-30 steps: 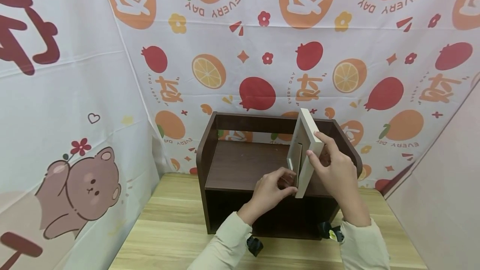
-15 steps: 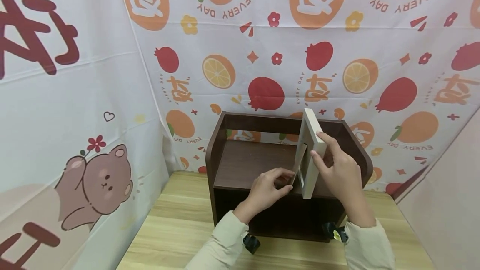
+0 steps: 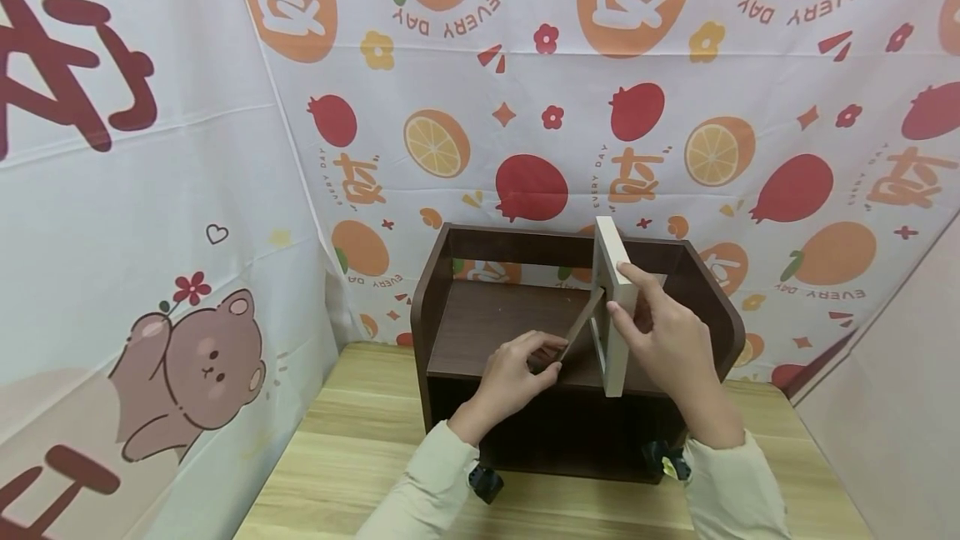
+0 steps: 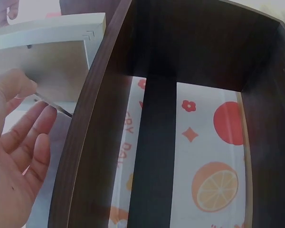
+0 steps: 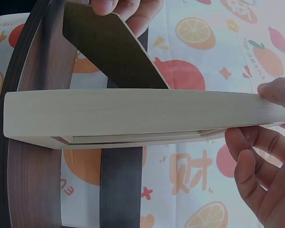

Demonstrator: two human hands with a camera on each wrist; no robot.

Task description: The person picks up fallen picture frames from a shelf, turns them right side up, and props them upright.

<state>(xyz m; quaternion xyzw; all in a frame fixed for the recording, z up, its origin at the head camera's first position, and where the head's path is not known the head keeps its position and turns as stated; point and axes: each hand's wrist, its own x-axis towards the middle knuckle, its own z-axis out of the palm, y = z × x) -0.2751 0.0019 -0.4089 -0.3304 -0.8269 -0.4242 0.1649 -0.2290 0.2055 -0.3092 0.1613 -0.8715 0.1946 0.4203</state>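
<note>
I see the white picture frame point(image 3: 613, 307) standing on edge on the top board of the dark wooden shelf unit point(image 3: 450, 307), with my right hand point(image 3: 663, 340) clamped on its upper edge, thumb and fingers pinching it. Since half a second ago the dark stand flap point(image 3: 576, 330) on its back has swung further out from the frame (it lay nearly flat a second ago). My left hand point(image 3: 517, 373) pinches that flap's free end between thumb and fingertips. I judge the stand is mostly opened, so the frame should soon be able to stand by itself on the shelf.
</note>
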